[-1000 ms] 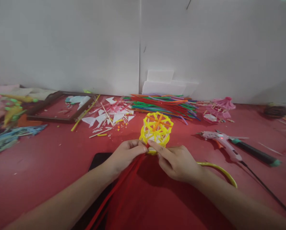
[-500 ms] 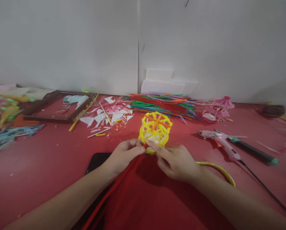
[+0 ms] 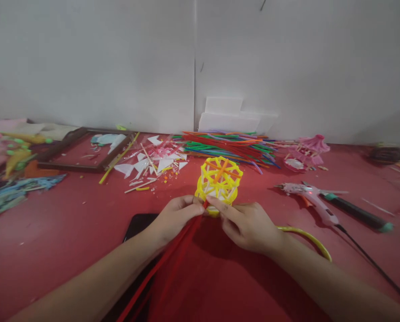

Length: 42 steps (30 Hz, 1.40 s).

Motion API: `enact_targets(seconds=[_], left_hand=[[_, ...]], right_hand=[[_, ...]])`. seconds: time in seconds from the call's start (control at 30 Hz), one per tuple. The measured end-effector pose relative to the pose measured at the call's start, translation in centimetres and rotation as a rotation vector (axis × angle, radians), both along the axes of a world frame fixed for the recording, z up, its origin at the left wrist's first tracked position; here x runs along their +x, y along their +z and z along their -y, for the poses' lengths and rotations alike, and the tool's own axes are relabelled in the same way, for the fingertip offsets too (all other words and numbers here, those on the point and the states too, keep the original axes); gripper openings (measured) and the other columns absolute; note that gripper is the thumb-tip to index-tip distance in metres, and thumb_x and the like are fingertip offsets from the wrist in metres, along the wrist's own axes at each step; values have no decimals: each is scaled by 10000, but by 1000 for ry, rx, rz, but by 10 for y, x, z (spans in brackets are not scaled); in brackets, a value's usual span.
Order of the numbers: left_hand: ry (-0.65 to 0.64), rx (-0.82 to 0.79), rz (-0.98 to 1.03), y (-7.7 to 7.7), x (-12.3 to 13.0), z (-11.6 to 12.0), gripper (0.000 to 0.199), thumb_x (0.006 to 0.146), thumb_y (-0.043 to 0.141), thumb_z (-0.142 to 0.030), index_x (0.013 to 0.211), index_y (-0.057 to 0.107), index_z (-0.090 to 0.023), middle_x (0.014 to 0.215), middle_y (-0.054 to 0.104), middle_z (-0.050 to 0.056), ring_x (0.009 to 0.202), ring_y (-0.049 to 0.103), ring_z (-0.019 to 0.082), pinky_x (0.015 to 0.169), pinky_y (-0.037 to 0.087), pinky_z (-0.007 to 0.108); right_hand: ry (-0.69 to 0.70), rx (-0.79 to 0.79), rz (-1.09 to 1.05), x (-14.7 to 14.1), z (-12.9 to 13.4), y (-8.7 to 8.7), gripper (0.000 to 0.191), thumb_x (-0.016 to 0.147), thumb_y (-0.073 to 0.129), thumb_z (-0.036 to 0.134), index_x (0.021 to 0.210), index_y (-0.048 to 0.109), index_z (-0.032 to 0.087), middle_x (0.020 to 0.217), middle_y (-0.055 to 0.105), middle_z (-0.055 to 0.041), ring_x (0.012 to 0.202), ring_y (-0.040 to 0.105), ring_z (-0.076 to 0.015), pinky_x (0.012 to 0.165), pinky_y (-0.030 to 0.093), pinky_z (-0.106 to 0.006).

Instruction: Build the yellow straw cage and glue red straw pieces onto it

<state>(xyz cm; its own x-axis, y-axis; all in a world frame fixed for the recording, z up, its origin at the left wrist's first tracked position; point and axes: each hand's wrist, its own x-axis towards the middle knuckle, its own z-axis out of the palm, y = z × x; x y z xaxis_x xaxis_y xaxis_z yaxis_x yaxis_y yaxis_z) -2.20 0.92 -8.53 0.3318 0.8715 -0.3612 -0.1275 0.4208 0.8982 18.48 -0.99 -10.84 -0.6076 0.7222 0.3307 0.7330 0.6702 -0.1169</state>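
Observation:
Long red strips point(image 3: 173, 250) run from the front edge up to my fingertips in the middle. My left hand point(image 3: 181, 217) is closed, pinching their upper ends between thumb and forefinger. My right hand point(image 3: 245, 221) is closed too, its forefinger stretched to the same red ends and its other fingers curled. Just behind my fingertips stands a round openwork piece point(image 3: 219, 183) of yellow sticks, with crossed orange sticks on top. My fingers hide its lower front, and whether they touch it is unclear.
A pink glue gun point(image 3: 316, 201) and a dark tool with green ends point(image 3: 357, 212) lie right. Behind are colored sticks point(image 3: 227, 145), white scraps point(image 3: 141, 165), a brown frame point(image 3: 69, 169) and a pink model point(image 3: 312, 150). A black flat object point(image 3: 139, 223) lies beneath my left arm.
The whole view has shifted slightly, so everything appears a little farther right. My hands keep nearly the same pose at the red strips.

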Motion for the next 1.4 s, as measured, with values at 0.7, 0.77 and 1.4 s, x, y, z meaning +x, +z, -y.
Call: enact_targets(seconds=[0.7,0.77,1.4], left_hand=[[-18,-6,45,-1,-1,-1,187,582,738,-287,617,597,-169,624,650,-24,617,558,123,671,396,264],[-11,-13,33,-1,-1,0,193,581,736,-291,616,589,-170,614,647,-24,605,554,123,659,391,264],[-20,8,17,-3,-2,-2,162,599,733,-274,602,619,-158,642,665,-4,628,566,116,683,411,259]], right_hand=[[6,0,-20,1,-1,-2,567,904,394,169,1470,386,196,677,676,14,542,595,-121,536,298,-268],[7,-3,-23,1,-1,-2,565,901,393,164,1465,395,194,678,677,14,541,594,-122,538,299,-271],[33,-46,-154,0,1,13,478,929,418,203,1406,431,211,752,707,7,580,604,-117,538,370,-237]])
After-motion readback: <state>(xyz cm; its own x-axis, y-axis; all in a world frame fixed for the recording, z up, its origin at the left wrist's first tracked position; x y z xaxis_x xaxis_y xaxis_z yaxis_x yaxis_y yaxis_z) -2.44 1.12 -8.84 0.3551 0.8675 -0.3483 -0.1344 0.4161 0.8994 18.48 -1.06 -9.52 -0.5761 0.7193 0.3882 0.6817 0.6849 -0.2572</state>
